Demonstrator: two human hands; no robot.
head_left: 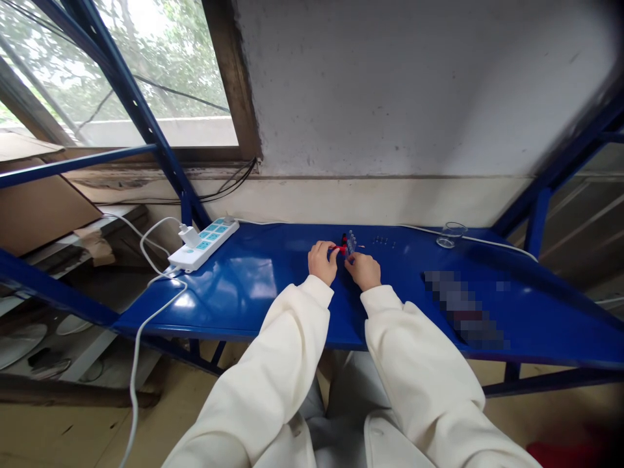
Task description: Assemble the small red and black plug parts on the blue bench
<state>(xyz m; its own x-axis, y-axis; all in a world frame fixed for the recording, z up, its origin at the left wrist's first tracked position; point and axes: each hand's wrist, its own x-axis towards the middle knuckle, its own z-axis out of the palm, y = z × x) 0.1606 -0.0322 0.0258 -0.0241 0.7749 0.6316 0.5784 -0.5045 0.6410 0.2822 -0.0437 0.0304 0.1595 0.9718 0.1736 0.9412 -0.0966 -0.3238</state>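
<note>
Over the blue tabletop (292, 250), my two hands are close together. My left hand (322, 261) is closed, thumb and fingers pinching a small red piece (342, 249) that points toward the right. Facing it, my right hand (364, 269) is closed on the lower part of a small clear plastic piece (351, 242) with a row of bumps along it. The red piece meets or overlaps the clear one; I cannot tell whether they are joined. A small black part (344, 238) shows just behind them. Several tiny screw-like pieces (384, 241) stand beyond my right hand.
A white power strip (207, 246) with a plugged-in charger lies at the left, its cable (139, 351) hanging over the edge. A clear glass cup (449, 235) stands at the back right. A blurred-out dark object (463, 309) lies at the right. Blue frame posts flank the table.
</note>
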